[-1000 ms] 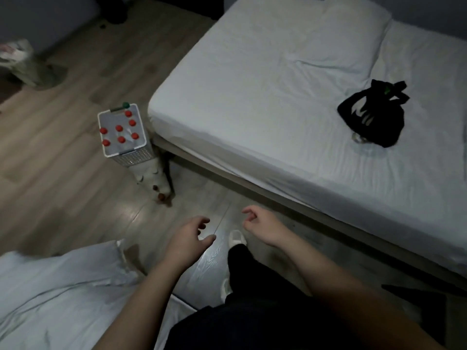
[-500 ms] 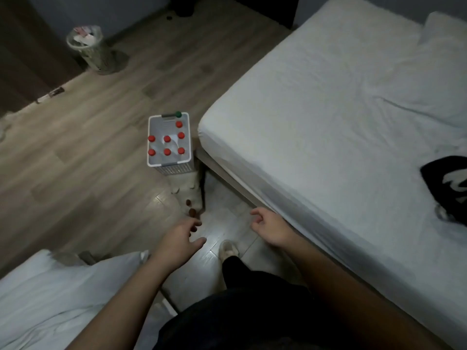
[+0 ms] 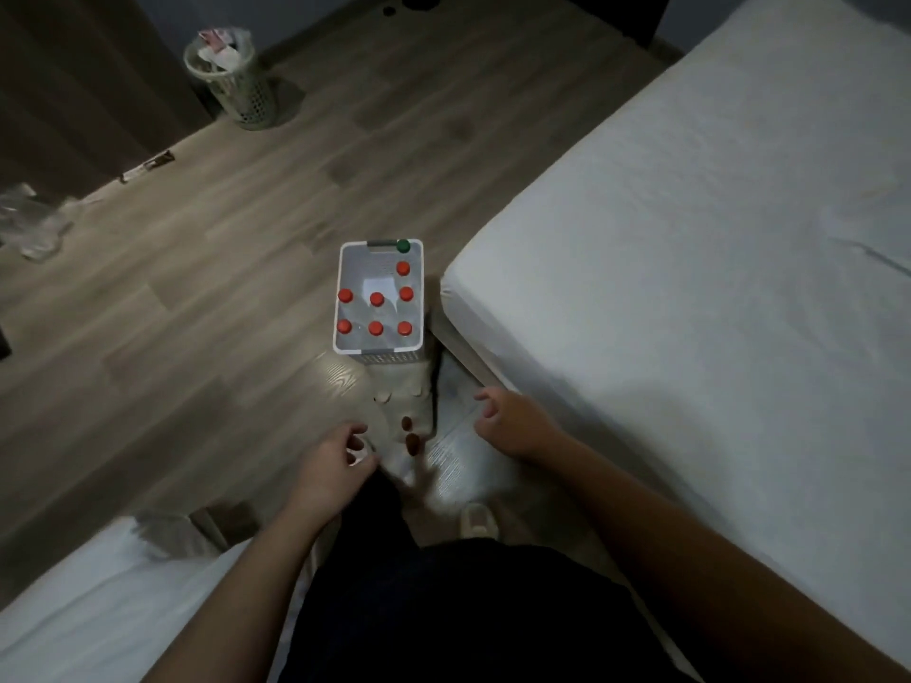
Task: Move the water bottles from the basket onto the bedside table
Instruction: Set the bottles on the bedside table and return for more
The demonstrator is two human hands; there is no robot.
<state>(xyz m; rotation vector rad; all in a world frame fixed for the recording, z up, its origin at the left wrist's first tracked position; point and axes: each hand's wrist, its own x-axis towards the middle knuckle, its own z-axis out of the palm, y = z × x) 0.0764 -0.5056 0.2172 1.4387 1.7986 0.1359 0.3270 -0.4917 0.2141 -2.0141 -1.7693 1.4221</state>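
Since the earlier picture, the view has swung left: the basket [image 3: 379, 298] now sits near the middle, the bin [image 3: 231, 76] has come closer into sight, and the black thing on the bed is gone from view. Both hands have moved a little nearer to the basket.

Biggest of all is the bed [image 3: 690, 298] with its white sheet, filling the right side. Next is the wood floor [image 3: 222, 248], and a second white sheet [image 3: 108, 608] lies at the bottom left. Far back by the wall stands the bin with trash in it. The white basket stands on the floor just beside the corner of the bed. Inside it the water bottles [image 3: 376, 299] stand upright, most with red caps and one with a green cap [image 3: 403, 246] at the far end. A bedside table does not show here.

The left hand [image 3: 328, 465] hangs low with its fingers curled loosely, and it grips nothing. The right hand [image 3: 512, 421] is held out with its fingers bent and loose, and it grips nothing too. Both are short of the basket, not touching it.

I think the person is at the start, walking up to the basket. No bottle looks taken out yet. The next move calls for bending down, reaching in from above, and closing fingers around a bottle near its cap, then lifting it straight up so the others do not tip
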